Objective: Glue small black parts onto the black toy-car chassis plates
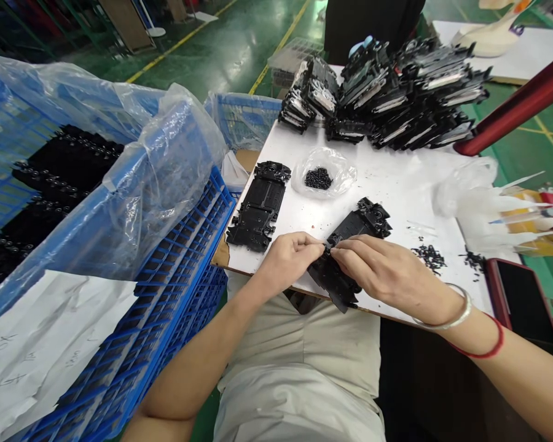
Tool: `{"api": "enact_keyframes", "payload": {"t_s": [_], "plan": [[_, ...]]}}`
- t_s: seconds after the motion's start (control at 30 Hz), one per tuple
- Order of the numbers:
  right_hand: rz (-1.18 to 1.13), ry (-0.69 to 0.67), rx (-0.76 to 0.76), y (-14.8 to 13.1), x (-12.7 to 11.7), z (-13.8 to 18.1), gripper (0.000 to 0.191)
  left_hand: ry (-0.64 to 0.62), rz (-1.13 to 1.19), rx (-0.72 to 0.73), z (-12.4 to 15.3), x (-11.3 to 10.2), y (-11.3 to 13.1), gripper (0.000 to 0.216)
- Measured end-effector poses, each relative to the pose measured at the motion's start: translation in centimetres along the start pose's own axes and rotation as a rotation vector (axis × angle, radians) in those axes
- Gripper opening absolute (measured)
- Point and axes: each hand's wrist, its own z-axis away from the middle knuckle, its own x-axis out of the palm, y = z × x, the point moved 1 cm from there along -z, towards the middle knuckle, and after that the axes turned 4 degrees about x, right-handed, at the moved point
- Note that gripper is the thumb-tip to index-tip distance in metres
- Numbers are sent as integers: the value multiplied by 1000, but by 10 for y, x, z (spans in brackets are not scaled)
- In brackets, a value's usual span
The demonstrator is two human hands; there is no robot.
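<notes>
A black plastic chassis (358, 222) lies tilted at the table's front edge, partly covered by my hands. My left hand (289, 261) is closed at its left side, thumb and fingertips pinched. My right hand (373, 264) rests over the chassis with its fingers pinched close to the left fingertips. Whatever small piece is between the fingertips is too hidden to name. To the left, a second black chassis (260, 205) lies flat. Behind, an open clear plastic bag (345, 175) holds many small black parts (318, 178).
Stacked chassis (396, 92) fill the table's back. Loose black bits (429, 258) lie right, near a phone (523, 301) and white-tipped bottles (511, 215). A blue crate (179, 245) lined with plastic stands left, holding black parts (69, 159). A red pole (520, 101) slants at right.
</notes>
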Motion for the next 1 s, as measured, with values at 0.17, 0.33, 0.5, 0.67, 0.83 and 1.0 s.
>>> {"api": "enact_keyframes", "payload": {"t_s": [0.17,0.33,0.5,0.67,0.83,1.0], "plan": [[11,19,-5,-2,0,-1,25,34,-83,-56,-8,2,-4,12],[13,32,5,-3,-1,0,23,13,-95,-67,-6,2,-1,13],[-6,10,17,-4,1,3,26,2,-125,-66,-4,3,-2,13],[-9,-8,21,-5,3,5,27,42,-135,-65,-5,5,-7,15],[-41,-34,41,-5,5,7,25,70,-21,-91,-3,10,-13,18],[-197,48,211,-4,2,22,14,87,71,-109,2,12,-15,18]]}}
